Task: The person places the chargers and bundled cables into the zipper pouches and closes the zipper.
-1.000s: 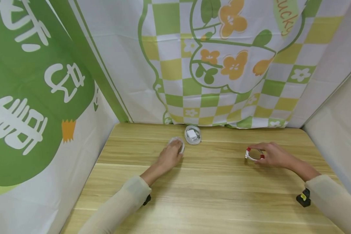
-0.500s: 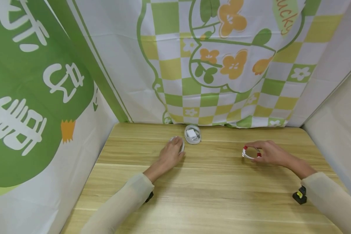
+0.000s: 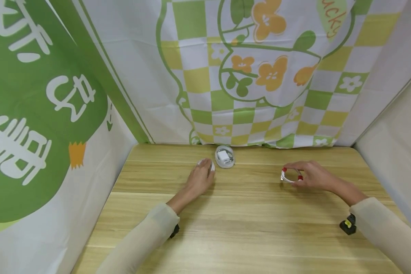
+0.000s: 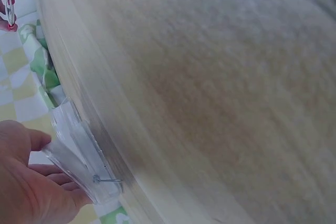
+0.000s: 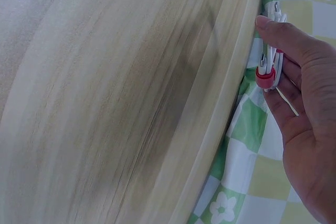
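Observation:
In the head view my left hand [image 3: 198, 179] is at the back left of the table, its fingers over a clear round thing [image 3: 212, 167]. The left wrist view shows thumb and fingers pinching that clear, plastic-looking disc [image 4: 73, 169], with a thin bent metal wire [image 4: 107, 180] by its edge. Just to its right lies a clear round coil with a white charger plug [image 3: 223, 156] in the middle. My right hand [image 3: 315, 176] holds a looped white cable [image 3: 287, 179] with red bands above the table. Its thumb and fingers pinch the loop, and a red band [image 5: 265, 78] shows in the right wrist view.
The wooden table [image 3: 253, 220] ends at the back against a green-and-yellow checked cloth [image 3: 246, 125]. A green printed cloth [image 3: 54, 160] hangs on the left and a pale one [image 3: 397, 125] on the right. Black wrist mounts [image 3: 348, 224] sit under the sleeves.
My right hand has moved slightly left and toward the back with the looped cable. My left hand stays at nearly the same spot, its fingers covering more of the clear disc.

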### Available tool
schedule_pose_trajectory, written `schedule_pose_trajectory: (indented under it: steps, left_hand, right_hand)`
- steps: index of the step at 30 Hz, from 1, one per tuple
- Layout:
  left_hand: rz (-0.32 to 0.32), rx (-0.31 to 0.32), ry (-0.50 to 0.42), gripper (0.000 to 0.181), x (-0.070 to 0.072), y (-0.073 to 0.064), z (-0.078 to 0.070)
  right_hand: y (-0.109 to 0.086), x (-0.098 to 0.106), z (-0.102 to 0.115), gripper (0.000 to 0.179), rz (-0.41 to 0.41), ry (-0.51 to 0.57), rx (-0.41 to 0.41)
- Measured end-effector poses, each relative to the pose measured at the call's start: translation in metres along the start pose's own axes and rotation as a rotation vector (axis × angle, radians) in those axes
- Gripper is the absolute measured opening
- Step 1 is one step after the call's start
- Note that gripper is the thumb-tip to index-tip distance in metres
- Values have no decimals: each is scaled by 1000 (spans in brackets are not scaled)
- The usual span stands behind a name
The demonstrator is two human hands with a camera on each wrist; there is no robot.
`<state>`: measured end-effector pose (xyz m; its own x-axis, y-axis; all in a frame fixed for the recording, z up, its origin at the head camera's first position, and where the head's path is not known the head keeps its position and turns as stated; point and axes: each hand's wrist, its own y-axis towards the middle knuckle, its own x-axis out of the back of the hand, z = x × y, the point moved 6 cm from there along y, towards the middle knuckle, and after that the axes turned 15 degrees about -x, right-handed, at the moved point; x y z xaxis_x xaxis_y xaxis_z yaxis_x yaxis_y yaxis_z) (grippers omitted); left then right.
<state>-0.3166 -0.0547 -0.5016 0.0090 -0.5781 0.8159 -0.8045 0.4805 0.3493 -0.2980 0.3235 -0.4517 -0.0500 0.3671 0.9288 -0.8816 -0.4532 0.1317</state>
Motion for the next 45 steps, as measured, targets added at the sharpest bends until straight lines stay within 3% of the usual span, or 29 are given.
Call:
schedule_pose_trajectory:
  steps: [9,14,22,34,39,45]
  left_hand:
    - [-106,40,-99,49,6,-3,4]
    - [-134,29,-147,45,7,-3,5]
    - [-201,75,-215,42,12,-6,14]
    - [-268,206,-361,44,18,-13,29]
    - [-304,210,-348,43,21,-15,33]
    - [-299,204,-361,44,21,-16,32]
  right_hand:
    - [6,-2,2,62,19,12,-12]
    - [10,-3,6,63,1,1,19]
    - [18,-5,13,63,26,25,7]
    - [35,-7,32,62,29,30,11]
    - [42,-10,41,62,8,45,49]
    - [51,-12,51,63,-13,59,80]
